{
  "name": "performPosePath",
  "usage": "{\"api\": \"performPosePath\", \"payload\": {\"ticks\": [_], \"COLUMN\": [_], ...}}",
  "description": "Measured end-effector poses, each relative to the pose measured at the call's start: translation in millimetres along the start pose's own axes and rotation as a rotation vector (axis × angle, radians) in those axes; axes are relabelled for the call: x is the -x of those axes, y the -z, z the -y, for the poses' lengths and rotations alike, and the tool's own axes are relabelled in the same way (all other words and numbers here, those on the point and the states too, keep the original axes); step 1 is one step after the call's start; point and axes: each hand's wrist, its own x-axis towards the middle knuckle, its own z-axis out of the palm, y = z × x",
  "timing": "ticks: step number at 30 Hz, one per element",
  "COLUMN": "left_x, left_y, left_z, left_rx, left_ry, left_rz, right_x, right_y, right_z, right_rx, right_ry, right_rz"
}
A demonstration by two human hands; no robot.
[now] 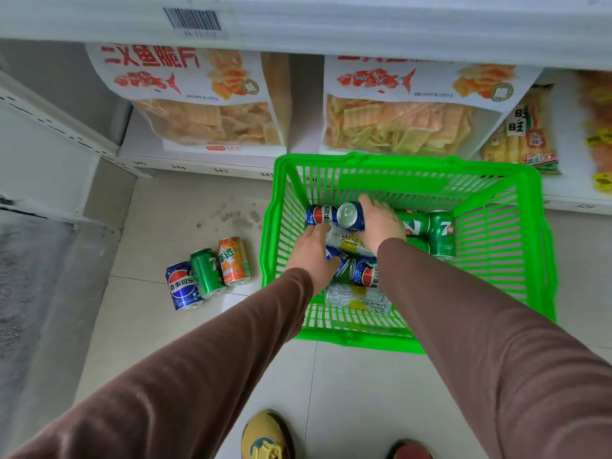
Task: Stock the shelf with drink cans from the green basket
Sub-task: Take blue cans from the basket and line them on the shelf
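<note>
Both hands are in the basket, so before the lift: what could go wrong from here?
The blue can under the right hand lies on loosely piled cans, so it may slip or shift them. The three cans on the floor stand beside the green basket; a nudge could topple them.

The pale tiled floor (185,332) carries the green basket (516,260) and three upright cans (207,273) (just left of it).
</note>
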Motion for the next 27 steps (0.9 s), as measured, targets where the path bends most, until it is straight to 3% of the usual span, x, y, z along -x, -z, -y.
{"api": "performPosePath", "payload": {"ticks": [8,15,21,27], "left_x": [61,170,266,322], "left_y": [76,246,407,518], "left_z": [-48,-160,-245,-294], "left_rx": [0.069,0.129,0.182,0.228], "left_ry": [0.039,-0.043,-0.224,-0.43], "left_rz": [-0.016,-0.052,-0.157,-0.25], "right_x": [89,197,281,317], "right_y": [99,297,489,618], "right_z": [23,104,202,272], "right_rx": [-0.717,-0.836,-0.955,-0.977], "right_ry": [-0.174,-0.111,0.062,0.246], "right_rz": [-0.115,-0.139,-0.242,-0.333]}}
